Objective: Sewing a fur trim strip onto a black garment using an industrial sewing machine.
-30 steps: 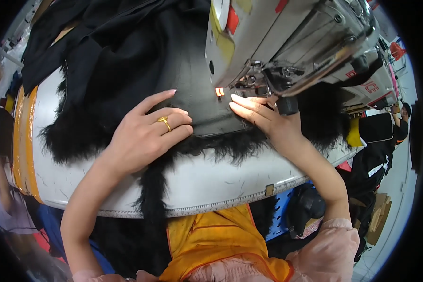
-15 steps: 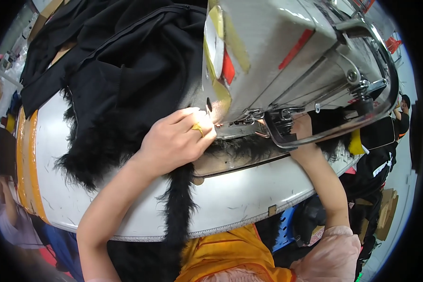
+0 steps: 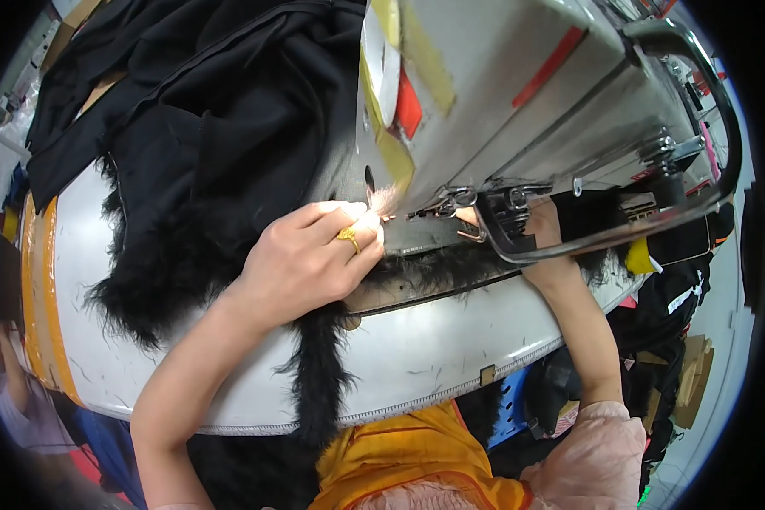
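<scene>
Once shifted rightward, rested left hand (image 3: 302, 263) on cloth (image 3: 255, 119) beside machine (image 3: 484, 85), right hand (image 3: 546, 223) partly hidden behind, apparently steadying both sides; could not tell either grip.

No wording or number can be made out clearly. A measuring tape (image 3: 416, 403) runs along the near edge of the white table (image 3: 450, 340); its fine dark graduation lines show, but any figures beside them are too small to read. On the black bundle (image 3: 667, 321) at the right stands some white print (image 3: 685, 300), too small and slanted to decipher. The pale body of the sewing machine (image 3: 493, 93) bears a plain red stripe (image 3: 548, 68), set diagonally, a coloured mark rather than lettering.
</scene>
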A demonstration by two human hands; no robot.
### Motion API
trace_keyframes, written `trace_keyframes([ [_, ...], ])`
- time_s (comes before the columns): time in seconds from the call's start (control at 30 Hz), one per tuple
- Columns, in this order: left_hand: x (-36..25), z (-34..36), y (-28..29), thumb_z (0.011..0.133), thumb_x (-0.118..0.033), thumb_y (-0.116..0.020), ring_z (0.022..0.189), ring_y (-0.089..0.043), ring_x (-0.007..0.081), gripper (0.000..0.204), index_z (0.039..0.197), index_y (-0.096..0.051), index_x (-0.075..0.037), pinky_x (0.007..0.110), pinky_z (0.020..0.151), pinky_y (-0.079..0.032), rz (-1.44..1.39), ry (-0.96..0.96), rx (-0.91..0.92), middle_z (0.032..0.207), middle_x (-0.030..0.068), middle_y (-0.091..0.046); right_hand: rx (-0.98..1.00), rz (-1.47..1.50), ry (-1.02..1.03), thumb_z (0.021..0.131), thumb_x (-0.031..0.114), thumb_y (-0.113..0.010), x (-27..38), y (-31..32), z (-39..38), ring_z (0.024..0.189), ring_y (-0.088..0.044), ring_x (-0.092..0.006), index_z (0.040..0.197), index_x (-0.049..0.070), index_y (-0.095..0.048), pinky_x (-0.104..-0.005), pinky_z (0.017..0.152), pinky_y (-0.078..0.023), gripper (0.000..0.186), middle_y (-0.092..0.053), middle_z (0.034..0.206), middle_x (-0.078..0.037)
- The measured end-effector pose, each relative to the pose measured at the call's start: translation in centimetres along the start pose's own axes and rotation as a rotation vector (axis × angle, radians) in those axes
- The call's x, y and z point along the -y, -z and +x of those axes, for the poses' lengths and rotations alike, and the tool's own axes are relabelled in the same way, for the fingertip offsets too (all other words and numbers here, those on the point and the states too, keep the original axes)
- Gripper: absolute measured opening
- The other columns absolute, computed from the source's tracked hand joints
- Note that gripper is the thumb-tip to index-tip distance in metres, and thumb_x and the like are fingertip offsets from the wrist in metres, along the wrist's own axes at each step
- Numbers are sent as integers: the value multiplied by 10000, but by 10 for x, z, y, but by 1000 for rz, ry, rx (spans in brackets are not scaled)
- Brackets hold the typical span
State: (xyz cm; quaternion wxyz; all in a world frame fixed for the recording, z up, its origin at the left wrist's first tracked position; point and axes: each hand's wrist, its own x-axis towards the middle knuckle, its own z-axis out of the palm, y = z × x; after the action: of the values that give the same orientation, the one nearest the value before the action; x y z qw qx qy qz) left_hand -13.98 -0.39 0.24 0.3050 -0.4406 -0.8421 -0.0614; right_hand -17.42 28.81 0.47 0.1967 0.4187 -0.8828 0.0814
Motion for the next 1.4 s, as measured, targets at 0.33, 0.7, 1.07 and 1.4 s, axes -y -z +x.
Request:
trace_keyframes([
  [0.33,13,-6,11,723,-85,-597,855,-609,159,202,925,-614,-82,273,723,-505,120,201,111,916,12,-605,-37,120,-2,781,90,-637,0,1,7,932,-594,-194,937,109,-685,-360,865,-457,164,-667,1031,24],
  [0.7,-15,-24,35,759,-42,-586,1025,-601,231,231,985,-628,-20,333,926,-498,-96,216,187,1044,63,-614,289,9,161,748,-13,-541,54,24,19,1215,-491,-198,1341,115,-504,-322,1012,-413,607,-447,1440,0],
  [1.07,-8,-36,51,709,-77,-612,791,-612,159,319,1022,-671,-52,273,682,-524,-5,12,182,1023,24,-632,1,-175,108,728,129,-572,58,0,8,884,-609,-107,1174,138,-653,-243,697,-517,453,-648,1191,52],
  [1.4,-9,-20,42,691,-115,-608,780,-581,127,334,1014,-667,-55,247,638,-495,-70,56,222,997,-1,-671,-84,-252,148,636,131,-661,27,-4,10,915,-565,-153,794,41,-685,-293,706,-464,183,-621,883,6],
])
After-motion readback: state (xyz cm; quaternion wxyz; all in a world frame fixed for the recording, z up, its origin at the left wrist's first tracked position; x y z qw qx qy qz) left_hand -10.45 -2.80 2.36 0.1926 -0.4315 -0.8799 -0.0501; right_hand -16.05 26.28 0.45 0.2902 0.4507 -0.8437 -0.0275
